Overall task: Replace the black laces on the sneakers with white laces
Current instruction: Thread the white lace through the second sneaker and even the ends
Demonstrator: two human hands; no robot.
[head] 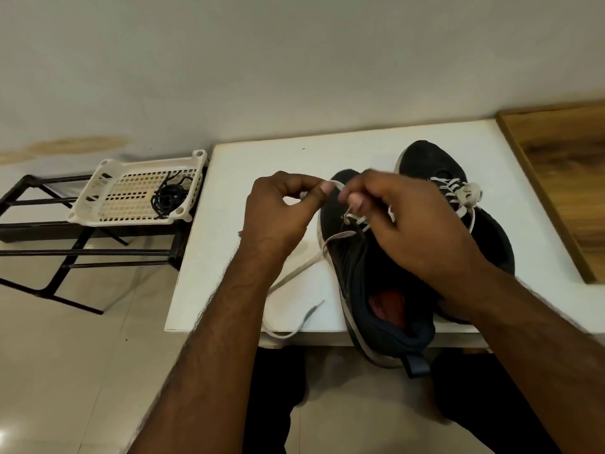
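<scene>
You are working on the near shoe (376,283), lying at the table's (248,165) six o'clock edge with its heel hanging over toward you. Your left hand (278,211) is pinching the white lace (337,236) between thumb and forefinger, and your right hand (409,224), at three o'clock from it, is pinching the same lace with fingers curled close over the eyelets. The loose tail is trailing off toward seven o'clock across the table. The far shoe (435,165), at one o'clock, is already wearing a white lace tied in a bow (468,193). The black laces (168,199) are lying bundled in the tray (108,178) at nine o'clock, well apart from the table. To lace this row well, I would say you are needing to keep the lace flat, feed the tip straight through the eyelet, and draw both sides even before crossing again; the dangling tail could snag at the edge. No brand, label or writing is readable on either shoe; your right hand is blurred.
</scene>
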